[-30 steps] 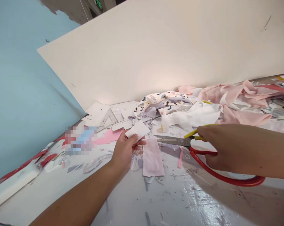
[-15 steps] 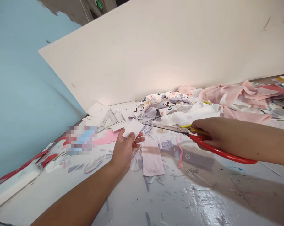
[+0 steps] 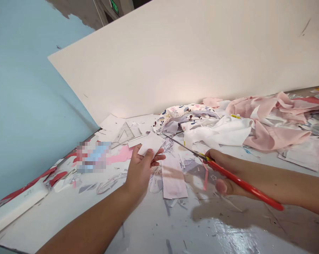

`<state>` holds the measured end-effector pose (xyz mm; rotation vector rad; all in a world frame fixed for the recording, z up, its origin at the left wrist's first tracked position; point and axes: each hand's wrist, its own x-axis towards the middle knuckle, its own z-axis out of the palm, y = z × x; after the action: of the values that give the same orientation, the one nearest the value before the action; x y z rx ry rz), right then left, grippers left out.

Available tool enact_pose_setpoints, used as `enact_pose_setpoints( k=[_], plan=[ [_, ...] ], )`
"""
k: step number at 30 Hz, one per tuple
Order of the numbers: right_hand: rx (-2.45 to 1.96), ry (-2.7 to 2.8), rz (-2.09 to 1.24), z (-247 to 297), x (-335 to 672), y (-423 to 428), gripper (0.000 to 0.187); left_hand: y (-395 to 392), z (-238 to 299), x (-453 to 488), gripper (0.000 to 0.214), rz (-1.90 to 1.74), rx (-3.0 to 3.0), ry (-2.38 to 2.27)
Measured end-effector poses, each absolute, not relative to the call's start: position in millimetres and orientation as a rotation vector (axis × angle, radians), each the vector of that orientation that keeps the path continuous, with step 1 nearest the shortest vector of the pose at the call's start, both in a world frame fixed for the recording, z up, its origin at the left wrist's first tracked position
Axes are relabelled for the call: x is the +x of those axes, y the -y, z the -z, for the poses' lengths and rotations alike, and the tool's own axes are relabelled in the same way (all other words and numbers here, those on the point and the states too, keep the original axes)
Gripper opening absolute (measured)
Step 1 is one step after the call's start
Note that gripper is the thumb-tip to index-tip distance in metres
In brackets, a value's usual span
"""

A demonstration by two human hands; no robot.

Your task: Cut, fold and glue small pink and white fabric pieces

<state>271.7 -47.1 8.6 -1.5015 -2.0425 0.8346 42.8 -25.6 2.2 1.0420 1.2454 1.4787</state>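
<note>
Between thumb and fingers, my left hand (image 3: 142, 162) pinches a small white piece of paper or fabric (image 3: 152, 141). To its right, my right hand (image 3: 223, 165) grips a pair of scissors (image 3: 236, 180) with red and yellow handles. The blades point left, their tips close to the white piece's upper right corner; whether they touch it I cannot tell. Below and right of my left hand lies a pale pink rectangular strip (image 3: 174, 178). A clear set square (image 3: 126, 132) rests behind my left hand.
Flower-print fabric (image 3: 172, 112), white cloth (image 3: 220, 131) and pink cloth (image 3: 278, 135) lie heaped along a leaning white board (image 3: 175, 60). Scraps and offcuts litter the white table (image 3: 138, 229). A white roll or bar (image 3: 19, 206) lies along the left edge, by a blue wall (image 3: 24, 106).
My right hand has turned and moved slightly lower, so the scissors now slant more steeply, with the red handle swung downward. My left hand keeps its hold on the white piece.
</note>
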Motion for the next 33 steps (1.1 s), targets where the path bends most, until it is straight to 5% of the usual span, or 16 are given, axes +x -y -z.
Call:
enact_pose_setpoints(
  k=[10, 33],
  plan=[
    [-1.591, 2.037, -1.222, -30, 265, 52, 0.017, 39, -8, 47, 0.047, -1.472, 1.083, -1.147],
    [-1.450, 2.067, -1.334, -47, 255, 59, 0.017, 55, -6, 52, 0.017, -1.275, 1.359, -1.004]
  ],
)
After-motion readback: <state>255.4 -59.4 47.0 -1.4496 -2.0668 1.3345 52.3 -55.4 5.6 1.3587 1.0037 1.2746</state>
